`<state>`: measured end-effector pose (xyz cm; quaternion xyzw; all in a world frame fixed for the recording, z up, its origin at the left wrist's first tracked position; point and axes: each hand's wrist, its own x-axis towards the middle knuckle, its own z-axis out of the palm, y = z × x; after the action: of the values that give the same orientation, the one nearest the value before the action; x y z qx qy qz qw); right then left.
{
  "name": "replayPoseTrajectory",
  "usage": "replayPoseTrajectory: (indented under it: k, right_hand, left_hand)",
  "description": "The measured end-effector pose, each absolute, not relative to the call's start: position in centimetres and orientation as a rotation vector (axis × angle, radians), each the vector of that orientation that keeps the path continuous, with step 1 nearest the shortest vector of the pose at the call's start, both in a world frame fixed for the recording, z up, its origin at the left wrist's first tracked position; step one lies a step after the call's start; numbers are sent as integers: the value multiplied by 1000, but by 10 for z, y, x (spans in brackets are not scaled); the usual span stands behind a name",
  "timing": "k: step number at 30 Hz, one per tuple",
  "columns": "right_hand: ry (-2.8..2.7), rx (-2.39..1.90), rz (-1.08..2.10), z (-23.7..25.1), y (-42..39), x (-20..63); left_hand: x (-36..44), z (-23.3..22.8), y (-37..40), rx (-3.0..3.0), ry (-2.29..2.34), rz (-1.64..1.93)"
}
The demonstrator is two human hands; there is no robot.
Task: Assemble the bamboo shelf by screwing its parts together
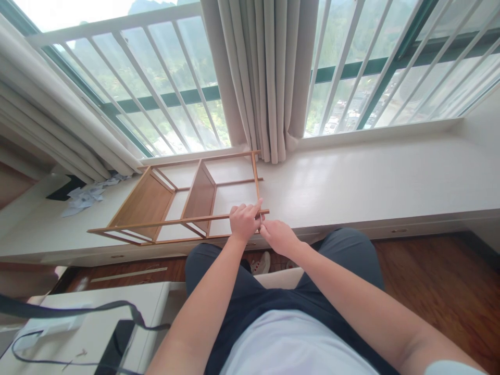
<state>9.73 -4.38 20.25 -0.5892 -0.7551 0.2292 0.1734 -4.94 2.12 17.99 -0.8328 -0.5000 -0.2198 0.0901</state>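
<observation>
A small bamboo shelf rack lies on its side on the white window ledge, its thin rails pointing right. My left hand grips the rack at the corner where the front rail meets the end post, index finger stretched along the rail. My right hand is pressed against the same corner just below, fingers pinched together on something too small to make out. Both forearms reach forward over my lap.
Grey curtains hang behind the rack, with a barred window on both sides. Crumpled paper and a dark item lie at the ledge's left end. A white table with a dark strap and cable stands at lower left. Wooden floor shows right.
</observation>
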Motion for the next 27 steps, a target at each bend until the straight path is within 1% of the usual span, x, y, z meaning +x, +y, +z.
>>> replayPoseTrajectory:
  k: [3,7,10,21,27]
  right_hand:
    - [-1867,-1529,884,190,-45,96]
    - [-1409,-1283,1316,171,-47,89]
    - [-1140,-1133,1514,159,-47,83]
    - [-817,-837,1729,153,-52,78]
    - [-776,-856,1705,153,-55,74]
  left_hand:
    - [-50,180,22,-2479,-1484,-638]
    - [-49,182,21,-2507,-1462,-618]
    - [-48,185,20,-2523,-1471,-600]
    - [-45,186,19,-2518,-1514,-586]
    - [-44,185,19,-2512,-1501,-601]
